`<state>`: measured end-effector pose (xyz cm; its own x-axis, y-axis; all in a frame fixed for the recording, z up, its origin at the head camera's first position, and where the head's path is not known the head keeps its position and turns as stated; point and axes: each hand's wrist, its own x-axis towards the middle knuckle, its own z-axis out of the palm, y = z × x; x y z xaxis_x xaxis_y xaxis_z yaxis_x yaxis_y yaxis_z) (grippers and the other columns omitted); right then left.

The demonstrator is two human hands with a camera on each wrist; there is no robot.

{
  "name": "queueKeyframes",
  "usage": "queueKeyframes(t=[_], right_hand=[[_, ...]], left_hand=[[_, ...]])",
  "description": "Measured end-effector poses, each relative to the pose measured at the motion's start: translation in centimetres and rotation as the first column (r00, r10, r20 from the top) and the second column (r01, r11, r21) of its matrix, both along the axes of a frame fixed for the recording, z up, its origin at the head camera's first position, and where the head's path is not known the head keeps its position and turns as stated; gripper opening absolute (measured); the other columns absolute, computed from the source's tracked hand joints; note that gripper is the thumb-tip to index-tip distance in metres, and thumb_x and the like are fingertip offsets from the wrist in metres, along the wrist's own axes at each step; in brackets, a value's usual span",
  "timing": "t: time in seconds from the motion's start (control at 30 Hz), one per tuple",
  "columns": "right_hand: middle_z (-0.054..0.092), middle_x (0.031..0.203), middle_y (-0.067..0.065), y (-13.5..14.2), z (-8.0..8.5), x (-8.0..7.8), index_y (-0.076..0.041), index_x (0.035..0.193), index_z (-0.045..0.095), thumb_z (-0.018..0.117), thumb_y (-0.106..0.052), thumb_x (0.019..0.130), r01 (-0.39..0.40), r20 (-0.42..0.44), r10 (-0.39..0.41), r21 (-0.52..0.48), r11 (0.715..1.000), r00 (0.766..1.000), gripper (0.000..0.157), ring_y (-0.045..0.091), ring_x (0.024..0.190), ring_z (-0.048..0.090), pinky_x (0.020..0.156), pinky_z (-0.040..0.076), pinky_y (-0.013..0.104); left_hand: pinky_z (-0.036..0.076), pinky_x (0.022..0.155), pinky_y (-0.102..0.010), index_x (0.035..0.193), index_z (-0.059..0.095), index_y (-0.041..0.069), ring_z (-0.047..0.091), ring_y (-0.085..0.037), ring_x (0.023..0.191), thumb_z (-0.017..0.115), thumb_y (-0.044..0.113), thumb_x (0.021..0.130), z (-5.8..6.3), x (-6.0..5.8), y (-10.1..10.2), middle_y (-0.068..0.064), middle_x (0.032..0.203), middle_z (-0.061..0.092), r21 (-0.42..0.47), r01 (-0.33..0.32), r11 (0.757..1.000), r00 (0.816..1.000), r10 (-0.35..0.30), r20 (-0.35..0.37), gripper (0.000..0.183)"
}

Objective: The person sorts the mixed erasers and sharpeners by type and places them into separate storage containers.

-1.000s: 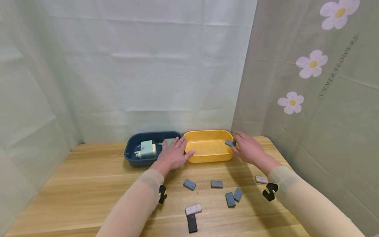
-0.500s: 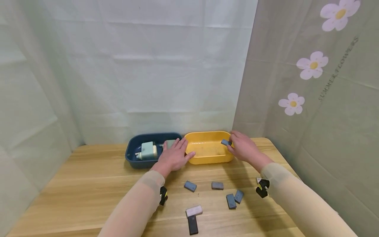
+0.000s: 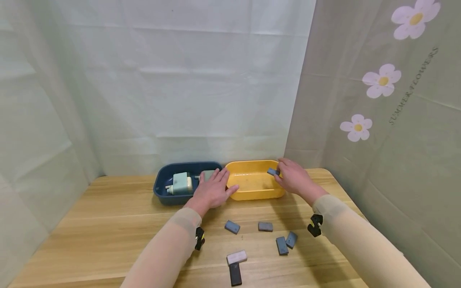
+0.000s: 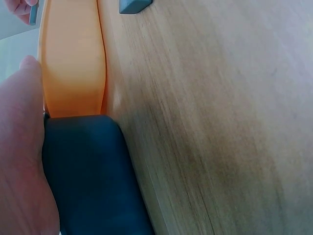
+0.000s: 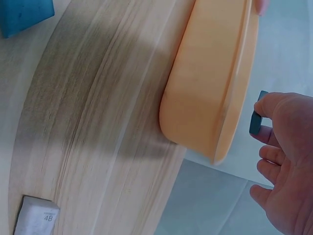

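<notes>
Right hand [image 3: 296, 176], pinching blue block [image 3: 272, 171], has edged leftward, seemingly over yellow tub [image 3: 257, 195], block unplaced yet; left hand [image 3: 212, 190] spread at tub's left end.

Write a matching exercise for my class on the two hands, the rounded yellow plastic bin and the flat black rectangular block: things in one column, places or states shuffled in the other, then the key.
1. Left hand
2. Right hand
3. Rounded yellow plastic bin
4. Flat black rectangular block

A. On the wood-grain table, next to a pale rectangular block
B. Pinches a small blue-grey rectangular block
C. Stands beside the rounded dark blue plastic bin
D. Fingers extended over the dark blue bin

Pairs: 1-D, 2-B, 3-C, 4-A
</notes>
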<state>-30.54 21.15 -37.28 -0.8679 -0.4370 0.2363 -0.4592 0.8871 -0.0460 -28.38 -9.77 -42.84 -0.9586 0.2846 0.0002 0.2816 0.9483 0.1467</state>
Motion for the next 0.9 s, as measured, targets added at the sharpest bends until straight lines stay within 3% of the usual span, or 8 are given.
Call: queueKeyframes(t=[0.2,0.5,0.67,0.8,0.9], right_hand=[[0.059,0.151,0.029,-0.2,-0.1,-0.3,0.000,0.106,0.068,0.072,-0.018,0.107,-0.006,0.003,0.006,-0.005,1.000,1.000,0.018,0.047,0.135,0.061,0.116,0.050,0.057],[0.063,0.139,0.024,-0.1,0.0,-0.9,0.000,0.106,0.067,0.072,-0.018,0.106,0.014,0.012,-0.014,0.004,1.000,1.000,0.019,0.040,0.113,0.067,0.104,0.056,0.054],[0.063,0.138,0.024,-0.2,-0.2,-1.1,0.002,0.109,0.068,0.071,-0.019,0.107,0.019,0.018,-0.019,0.009,1.000,1.000,0.021,0.040,0.113,0.066,0.106,0.055,0.054],[0.053,0.158,0.029,-0.3,-0.2,-1.0,0.008,0.133,0.067,0.069,-0.030,0.111,0.034,0.084,-0.037,0.033,0.999,0.996,0.044,0.047,0.139,0.057,0.121,0.043,0.061],[0.039,0.170,0.030,-0.2,-0.2,-0.9,0.009,0.155,0.054,0.066,-0.038,0.113,0.045,0.139,-0.052,0.057,0.997,0.989,0.064,0.049,0.155,0.042,0.128,0.029,0.065]], left_hand=[[0.001,0.131,-0.071,0.178,0.021,0.016,0.012,-0.029,0.170,0.025,0.078,0.110,-0.1,-0.1,0.1,-0.001,0.185,0.013,-0.003,-0.009,1.000,1.000,0.009,0.010,0.092],[0.002,0.131,-0.071,0.178,0.023,0.016,0.013,-0.029,0.170,0.026,0.078,0.111,0.2,0.0,0.2,-0.002,0.185,0.015,-0.002,-0.010,1.000,1.000,0.010,-0.004,0.092],[0.002,0.131,-0.071,0.177,0.025,0.014,0.015,-0.030,0.170,0.028,0.076,0.111,0.2,0.1,0.2,-0.003,0.185,0.018,0.007,-0.007,1.000,1.000,0.007,-0.013,0.091],[0.002,0.131,-0.071,0.177,0.026,0.014,0.015,-0.030,0.170,0.028,0.075,0.112,0.2,0.0,0.1,-0.004,0.185,0.018,0.009,-0.008,1.000,1.000,0.008,-0.011,0.090],[0.003,0.131,-0.071,0.177,0.025,0.014,0.015,-0.031,0.170,0.028,0.075,0.112,0.2,0.1,0.1,-0.004,0.185,0.018,0.007,-0.006,1.000,1.000,0.006,-0.006,0.090]])
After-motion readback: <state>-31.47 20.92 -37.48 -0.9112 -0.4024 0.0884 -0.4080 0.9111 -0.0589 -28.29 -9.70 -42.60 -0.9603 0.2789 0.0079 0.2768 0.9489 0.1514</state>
